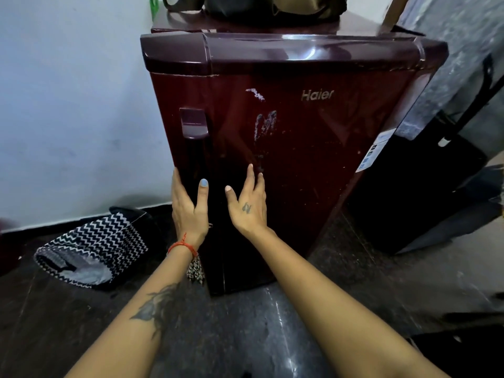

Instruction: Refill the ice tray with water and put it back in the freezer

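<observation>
Both forearms reach to the upright maroon fridge [286, 148], door closed and facing the camera: left hand [188, 205] open along its left edge, right hand [249, 205] flat-fingered on the front; patterned bag [90, 249] lies left on floor.

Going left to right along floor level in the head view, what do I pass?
Zigzag bag → left hand → right hand, both on the maroon fridge door → black luggage.

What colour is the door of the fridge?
Dark maroon, glossy; the fridge door shows in the head view.
</observation>
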